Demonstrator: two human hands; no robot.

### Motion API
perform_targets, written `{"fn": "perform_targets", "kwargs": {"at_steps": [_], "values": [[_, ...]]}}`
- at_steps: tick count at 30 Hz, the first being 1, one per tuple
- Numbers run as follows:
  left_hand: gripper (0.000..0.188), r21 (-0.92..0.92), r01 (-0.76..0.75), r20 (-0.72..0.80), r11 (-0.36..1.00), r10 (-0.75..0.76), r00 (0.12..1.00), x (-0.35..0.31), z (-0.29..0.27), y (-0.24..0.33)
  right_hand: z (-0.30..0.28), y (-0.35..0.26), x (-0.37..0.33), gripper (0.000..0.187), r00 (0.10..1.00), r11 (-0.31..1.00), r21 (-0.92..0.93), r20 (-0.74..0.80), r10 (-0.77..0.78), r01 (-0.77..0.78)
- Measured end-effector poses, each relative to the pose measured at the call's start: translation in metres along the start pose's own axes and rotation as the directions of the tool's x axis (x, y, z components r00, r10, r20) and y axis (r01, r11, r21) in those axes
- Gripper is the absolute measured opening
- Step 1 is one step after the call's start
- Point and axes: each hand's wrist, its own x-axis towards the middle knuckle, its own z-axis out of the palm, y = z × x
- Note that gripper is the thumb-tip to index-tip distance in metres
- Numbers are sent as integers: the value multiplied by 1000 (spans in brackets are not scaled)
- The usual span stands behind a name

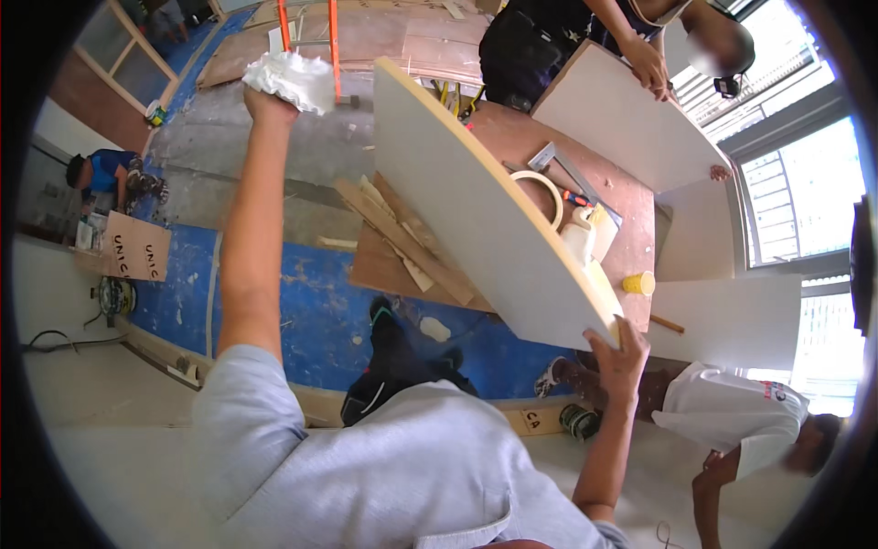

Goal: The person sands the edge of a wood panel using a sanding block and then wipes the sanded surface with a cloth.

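My left hand (271,106) is stretched out ahead, closed around a crumpled white rag (294,80), apart from the board. At the right, the fingers of my right hand (620,355) grip the near end of a large board (476,210) with a pale flat face and a yellowish edge strip. The board stands tilted on its long edge beside a brown worktable (640,240) and hides part of it. Just past the board lie a roll of tape (540,183), a white bottle (578,240), a metal square (578,172) and a yellow cup (638,283).
Across the table a person (549,46) holds another pale panel (631,123). A person in a white shirt (732,412) bends at the right. Another person (114,174) crouches far left. Wood strips (402,231) lie left of the board; an orange ladder (334,55) stands ahead.
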Motion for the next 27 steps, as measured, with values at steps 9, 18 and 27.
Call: {"fn": "perform_targets", "kwargs": {"at_steps": [9, 18, 27], "values": [[46, -355, -240, 416, 904, 383, 825, -68, 116, -50, 2, 12, -6, 43, 998, 937, 347, -32, 60, -45], [39, 303, -922, 948, -241, 173, 267, -151, 142, -130, 68, 53, -17, 41, 979, 426, 899, 17, 203, -104], [20, 237, -961, 968, -139, 114, 222, -505, 211, -223, 74, 64, -18, 37, 984, 563, 826, -124, 127, 32]]}}
